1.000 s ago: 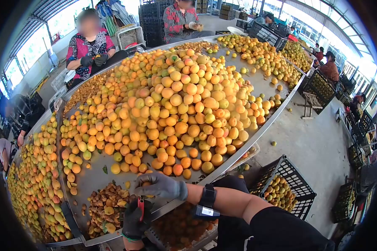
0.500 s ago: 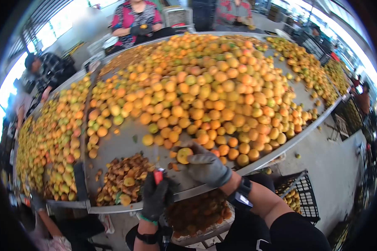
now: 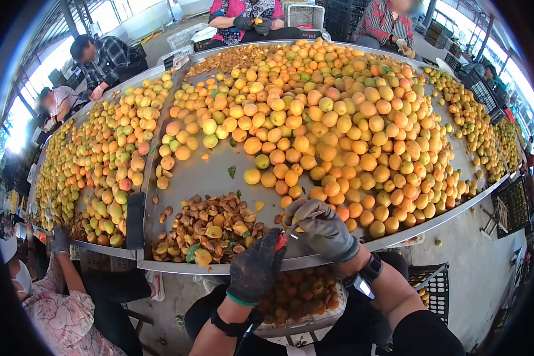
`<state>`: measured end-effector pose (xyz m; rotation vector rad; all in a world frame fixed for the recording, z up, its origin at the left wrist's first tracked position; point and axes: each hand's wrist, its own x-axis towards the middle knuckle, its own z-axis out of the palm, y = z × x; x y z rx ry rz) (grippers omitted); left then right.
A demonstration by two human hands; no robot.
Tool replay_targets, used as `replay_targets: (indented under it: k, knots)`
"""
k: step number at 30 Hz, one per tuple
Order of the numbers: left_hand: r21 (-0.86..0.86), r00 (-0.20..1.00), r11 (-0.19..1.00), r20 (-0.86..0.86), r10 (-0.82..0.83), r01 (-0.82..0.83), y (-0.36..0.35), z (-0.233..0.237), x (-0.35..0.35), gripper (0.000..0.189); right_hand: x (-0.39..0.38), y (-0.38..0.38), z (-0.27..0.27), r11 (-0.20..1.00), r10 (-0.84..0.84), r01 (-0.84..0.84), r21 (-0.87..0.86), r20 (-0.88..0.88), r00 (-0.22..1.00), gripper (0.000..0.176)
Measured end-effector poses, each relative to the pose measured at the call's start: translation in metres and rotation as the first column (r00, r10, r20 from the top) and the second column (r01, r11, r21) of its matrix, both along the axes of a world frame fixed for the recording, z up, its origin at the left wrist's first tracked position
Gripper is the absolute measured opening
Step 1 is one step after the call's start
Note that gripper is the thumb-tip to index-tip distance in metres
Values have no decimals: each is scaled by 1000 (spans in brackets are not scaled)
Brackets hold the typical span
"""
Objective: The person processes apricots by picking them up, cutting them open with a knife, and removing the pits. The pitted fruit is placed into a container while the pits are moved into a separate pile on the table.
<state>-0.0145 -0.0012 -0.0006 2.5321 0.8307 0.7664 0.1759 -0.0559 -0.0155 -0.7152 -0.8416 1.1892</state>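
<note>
My left hand [image 3: 255, 267], in a dark glove with a green cuff, is closed round a red-handled knife [image 3: 286, 237] near the metal table's front edge. The blade points right, toward my right hand [image 3: 323, 228]. That hand, in a grey glove, is closed on a yellow-orange fruit [image 3: 292, 222], mostly hidden by its fingers. Left of my hands lies a pile of brownish fruit pieces [image 3: 213, 228] with a few leaves. Behind them is a large heap of orange and yellow fruits [image 3: 362, 136]. Below the table edge sits a container of wet-looking fruit pieces [image 3: 305, 291].
A metal divider [image 3: 154, 148] crosses the table, ending at a dark block [image 3: 136, 221]. More fruits [image 3: 101, 172] lie left of it. A black crate [image 3: 438, 291] stands at lower right. Co-workers sit across the table and at left; one co-worker's gloved hand [image 3: 60, 238] rests near the left edge.
The view has shifted, so the table scene sits lower and farther right. My left hand has brought the knife up to the fruit in my right hand, and the two hands are closer together.
</note>
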Motion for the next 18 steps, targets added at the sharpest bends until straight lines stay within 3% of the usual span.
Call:
replay_targets:
  k: [1,3,4,5,6,7,8,9,10,11,12,13,15,17,18]
  knots:
    - [-1,1000,1000,-1,3,-3,1,2,-1,35,0,0,-1,1000,8,-8,12,8,1000,19]
    - [-331,981,923,90,-173,194,2,6,-4,30,2,-1,-6,996,54,-57,-64,-53,997,20]
    - [-333,981,923,88,-170,190,2,5,-6,30,2,-2,-8,985,91,-107,-136,-117,989,21]
    - [-691,964,674,218,-150,261,2,2,-8,29,-1,-3,-11,984,94,-110,-137,-119,988,21]
    - [-897,943,292,326,-73,332,2,1,-9,29,-4,-6,-15,982,57,-61,-177,-29,998,24]
    - [-897,943,294,325,-70,331,3,5,-11,29,-8,-5,-12,977,22,-8,-211,63,998,27]
    - [-945,956,152,293,4,289,5,13,-12,29,-9,-4,-7,978,24,-11,-210,62,998,27]
    - [-968,965,4,252,72,252,6,18,-13,28,-11,-3,1,978,63,-107,-180,-237,969,31]
    - [-967,965,7,253,73,254,6,19,-13,28,-11,-2,11,974,102,-190,-122,-512,853,35]
    - [-958,956,121,274,104,261,6,20,-13,30,-10,0,16,974,104,-191,-120,-511,853,35]
    - [-936,946,233,297,131,262,7,21,-13,31,-8,1,20,983,95,-154,-95,-453,886,40]
    - [-935,945,235,300,129,264,7,19,-12,31,-7,1,22,991,82,-118,-67,-394,915,45]
    - [-760,974,630,227,26,160,8,12,-11,31,-1,-3,20,989,90,-128,-74,-382,920,42]
    - [-703,973,691,233,0,169,7,13,-10,30,2,-5,17,994,43,-58,-90,-161,986,44]
    - [-642,972,747,235,-27,176,6,14,-10,29,2,-6,18,994,44,-60,-91,-163,986,44]
